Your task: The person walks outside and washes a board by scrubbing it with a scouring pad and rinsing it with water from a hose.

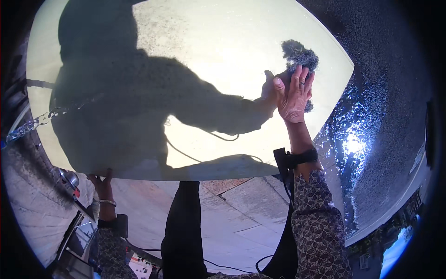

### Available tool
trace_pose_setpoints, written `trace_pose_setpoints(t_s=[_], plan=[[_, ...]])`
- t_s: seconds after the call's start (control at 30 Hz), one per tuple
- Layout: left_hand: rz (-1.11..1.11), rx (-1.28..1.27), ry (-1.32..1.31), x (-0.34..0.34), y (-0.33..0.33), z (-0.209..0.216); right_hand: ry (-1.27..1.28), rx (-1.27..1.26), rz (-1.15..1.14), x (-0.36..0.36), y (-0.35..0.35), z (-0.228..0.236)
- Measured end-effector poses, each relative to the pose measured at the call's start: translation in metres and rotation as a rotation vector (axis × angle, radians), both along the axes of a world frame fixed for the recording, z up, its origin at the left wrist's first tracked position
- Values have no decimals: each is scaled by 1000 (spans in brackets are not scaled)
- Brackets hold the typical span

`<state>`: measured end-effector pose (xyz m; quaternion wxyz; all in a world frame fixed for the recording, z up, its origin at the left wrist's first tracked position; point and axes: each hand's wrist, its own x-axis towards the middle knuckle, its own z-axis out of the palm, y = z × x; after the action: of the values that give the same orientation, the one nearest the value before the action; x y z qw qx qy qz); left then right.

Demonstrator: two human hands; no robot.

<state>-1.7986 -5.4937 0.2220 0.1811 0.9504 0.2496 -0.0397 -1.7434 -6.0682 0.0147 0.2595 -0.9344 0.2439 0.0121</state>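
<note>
A large pale board (195,28) with a wet sheen fills the upper view. My right hand (295,95) lies on its right part, fingers stretched over a dark scouring pad (299,53) that looks like tangled wire wool. The pad is pressed between my palm side and the board, and bits of it stick out past the fingertips and beside the wrist. At the board's near left edge, my left hand (103,188) grips the rim, some of its fingers hidden by the board. My shadow falls across much of the board.
From the left edge a stream of water (44,121) runs onto the board. Dark wet pavement (371,107) glints to the right. Pale paving slabs (251,214) lie below, around my dark trouser legs. A metal bowl-like object (69,178) is at the lower left.
</note>
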Motion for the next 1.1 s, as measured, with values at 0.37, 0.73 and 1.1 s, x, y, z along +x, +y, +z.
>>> trace_pose_setpoints(t_s=[0.37,0.73,1.1], plan=[[64,179,-44,0,-49,3,-242,10,-184,70,33,-1],[168,101,-10,0,-53,12,-379,-158,1001,270,242,198],[209,-35,-143,-5,-60,5,-95,-8,795,333,260,213]])
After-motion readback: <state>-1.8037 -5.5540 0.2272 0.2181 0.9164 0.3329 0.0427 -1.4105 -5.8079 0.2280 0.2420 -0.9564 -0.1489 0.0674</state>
